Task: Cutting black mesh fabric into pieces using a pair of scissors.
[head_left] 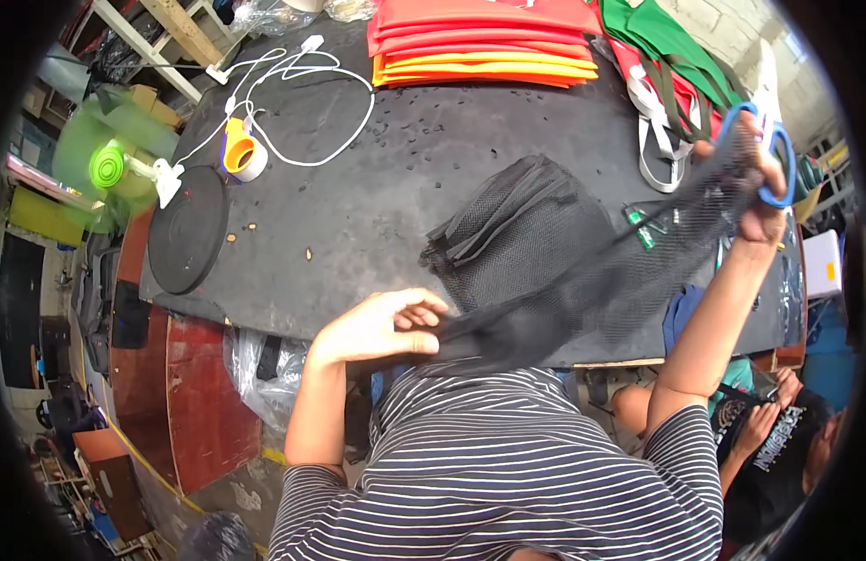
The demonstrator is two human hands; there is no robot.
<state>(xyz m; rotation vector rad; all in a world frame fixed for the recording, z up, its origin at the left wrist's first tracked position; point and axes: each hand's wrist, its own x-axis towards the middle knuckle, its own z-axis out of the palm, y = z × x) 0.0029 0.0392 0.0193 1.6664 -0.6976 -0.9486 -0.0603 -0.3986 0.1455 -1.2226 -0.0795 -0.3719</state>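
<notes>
A strip of black mesh fabric (pixel 629 280) stretches slantwise from my left hand up to my right hand, over the table's near edge. My left hand (pixel 381 327) has its fingers curled and its thumb against the lower end of the strip. Raised at the far right, my right hand (pixel 765 192) grips the strip's other end together with blue-handled scissors (pixel 767 98), whose pale blades point up. More black mesh (pixel 536 220), folded into a heap, lies on the dark table (pixel 349 224) behind the strip, which hides part of it.
Folded red and orange fabric (pixel 484 42) is stacked at the back; green fabric (pixel 671 37) and white straps (pixel 650 126) lie right of it. A tape roll (pixel 244 157), white cable (pixel 307 164), round black disc (pixel 188 229) and running green fan (pixel 110 166) are leftward. A seated person (pixel 765 439) is at right.
</notes>
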